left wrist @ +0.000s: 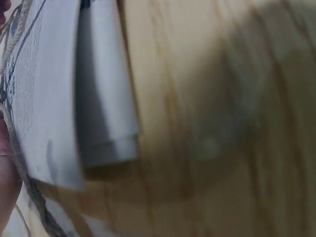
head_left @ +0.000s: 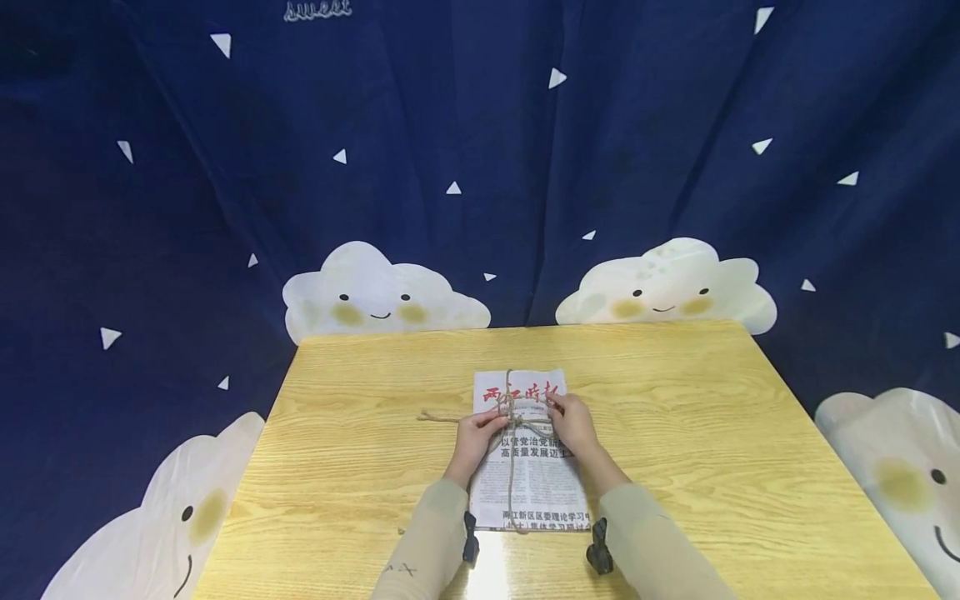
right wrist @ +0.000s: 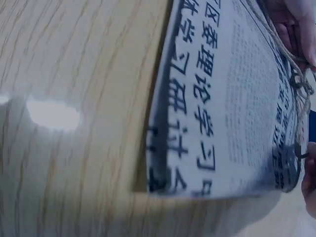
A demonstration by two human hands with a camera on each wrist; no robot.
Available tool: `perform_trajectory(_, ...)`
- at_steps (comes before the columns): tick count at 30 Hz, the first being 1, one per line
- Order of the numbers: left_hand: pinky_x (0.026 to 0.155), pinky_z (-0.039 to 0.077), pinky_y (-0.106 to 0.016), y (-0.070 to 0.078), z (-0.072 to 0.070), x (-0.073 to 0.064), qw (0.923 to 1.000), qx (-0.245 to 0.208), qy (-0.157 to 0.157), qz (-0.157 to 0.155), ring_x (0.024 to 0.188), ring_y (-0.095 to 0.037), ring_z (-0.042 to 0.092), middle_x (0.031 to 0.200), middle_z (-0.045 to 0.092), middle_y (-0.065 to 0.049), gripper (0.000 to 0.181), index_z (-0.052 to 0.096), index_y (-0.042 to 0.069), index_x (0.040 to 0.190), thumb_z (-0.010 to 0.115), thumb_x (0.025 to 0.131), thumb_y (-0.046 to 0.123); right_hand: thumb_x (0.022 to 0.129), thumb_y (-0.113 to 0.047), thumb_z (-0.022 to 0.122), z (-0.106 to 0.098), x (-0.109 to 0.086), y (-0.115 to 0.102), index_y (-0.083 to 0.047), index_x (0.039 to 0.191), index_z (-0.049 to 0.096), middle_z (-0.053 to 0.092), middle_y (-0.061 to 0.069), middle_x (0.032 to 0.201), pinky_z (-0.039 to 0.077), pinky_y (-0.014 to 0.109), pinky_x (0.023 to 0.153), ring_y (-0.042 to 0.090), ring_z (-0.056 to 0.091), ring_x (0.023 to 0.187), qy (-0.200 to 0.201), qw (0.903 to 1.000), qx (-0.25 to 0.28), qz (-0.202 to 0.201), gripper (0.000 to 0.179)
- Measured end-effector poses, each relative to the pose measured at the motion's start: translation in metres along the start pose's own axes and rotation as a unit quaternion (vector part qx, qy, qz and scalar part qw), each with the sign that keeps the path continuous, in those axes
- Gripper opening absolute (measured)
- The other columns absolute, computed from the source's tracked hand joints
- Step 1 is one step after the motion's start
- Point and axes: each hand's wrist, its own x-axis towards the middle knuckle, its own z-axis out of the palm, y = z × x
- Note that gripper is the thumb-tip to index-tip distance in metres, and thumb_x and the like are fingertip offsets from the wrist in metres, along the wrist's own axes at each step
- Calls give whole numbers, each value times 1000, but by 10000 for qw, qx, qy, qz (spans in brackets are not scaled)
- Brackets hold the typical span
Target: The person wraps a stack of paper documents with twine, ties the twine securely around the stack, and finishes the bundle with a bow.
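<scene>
A folded newspaper (head_left: 491, 496) with a red title lies on the table, bound both lengthwise and crosswise with twine (head_left: 511, 475). The strands meet in a knot (right wrist: 301, 88) with loops on its upper half. My left hand (head_left: 472, 442) pinches the twine just left of the knot, and a loose tail of it sticks out leftward past that hand. On the right, my right hand (head_left: 576, 427) pinches a loop of the twine between thumb and finger at the newspaper's edge. The left wrist view shows the newspaper's folded layers (left wrist: 106, 98) from the side.
The wooden table (head_left: 360, 375) reaches out on both sides of the newspaper. Behind it hangs a dark blue curtain (head_left: 450, 108) printed with white triangles and smiling clouds. Black straps (head_left: 470, 537) sit at the wrists over light sleeves.
</scene>
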Motion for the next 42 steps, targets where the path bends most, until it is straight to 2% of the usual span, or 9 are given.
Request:
perform_trajectory(10, 70, 48, -16, -2, 0, 1, 10000, -67, -31, 11, 83, -6, 59, 98, 68, -10, 26, 70, 1, 97, 70, 80, 20, 81, 9, 58, 12, -3, -3, 5, 102, 63, 65, 14, 87, 52, 36, 70, 25, 61, 79, 294, 9968, 701, -228, 22)
perform_trajectory(14, 75, 48, -18, -2, 0, 2, 10000, -14, 14, 48, 89, -10, 59, 101, 67, -10, 26, 70, 2, 97, 70, 79, 20, 82, -4, 59, 3, -8, -8, 4, 91, 65, 63, 12, 77, 50, 33, 60, 22, 58, 66, 712, 9940, 332, 760, 13)
perform_trajectory(18, 80, 47, -21, 1, -1, 1, 9999, 79, 70, 101, 96, -16, 59, 104, 67, -11, 25, 70, 2, 97, 70, 79, 20, 82, -21, 62, -6, -15, -13, 1, 69, 64, 59, 7, 55, 44, 25, 44, 16, 53, 46, 123, 9803, 287, 1949, 26)
perform_trajectory(21, 80, 47, -23, 6, -2, -2, 9999, 80, 65, 85, 96, -17, 59, 104, 67, -12, 24, 70, 1, 96, 70, 80, 18, 83, -21, 62, -5, -19, -15, 4, 68, 65, 57, 5, 48, 42, 20, 38, 10, 51, 39, -382, 9624, 1136, 2436, 30)
perform_trajectory(23, 76, 48, -21, 6, -1, -3, 9999, 71, 51, 65, 91, -14, 59, 103, 67, -11, 24, 70, 1, 96, 70, 79, 19, 82, -16, 60, -2, -21, -15, 7, 71, 66, 58, 4, 48, 43, 18, 38, 8, 52, 38, -354, 9483, 1775, 2607, 26)
perform_trajectory(26, 73, 48, -19, 3, 0, -1, 10000, 17, 4, 54, 87, -10, 58, 103, 66, -12, 25, 70, 1, 96, 70, 79, 19, 83, -8, 57, 3, -21, -16, 10, 76, 65, 60, 7, 52, 44, 18, 39, 8, 53, 40, -112, 9459, 2120, 2455, 21)
perform_trajectory(32, 70, 47, -17, -4, 1, 2, 9997, 11, 48, 233, 82, -7, 58, 97, 68, -12, 26, 70, -1, 95, 71, 79, 20, 86, -5, 57, 10, -12, -18, 10, 91, 66, 64, 15, 68, 49, 23, 48, 17, 60, 54, 190, 9809, 1254, 1472, 19)
perform_trajectory(36, 71, 47, -17, -4, 1, 3, 9998, 104, 80, 178, 80, -6, 58, 94, 69, -11, 26, 71, 0, 94, 71, 78, 21, 85, -4, 57, 12, -7, -17, 5, 100, 67, 67, 18, 85, 52, 32, 62, 25, 62, 73, 41, 9948, 557, 851, 20)
perform_trajectory(42, 68, 47, -17, 0, 0, 1, 9997, -52, -104, 197, 80, -7, 58, 97, 68, -12, 23, 70, -1, 95, 70, 80, 16, 85, 0, 57, 14, -5, -13, 1, 104, 67, 63, 22, 103, 48, 45, 82, 35, 59, 95, -399, 9981, 384, 265, 21)
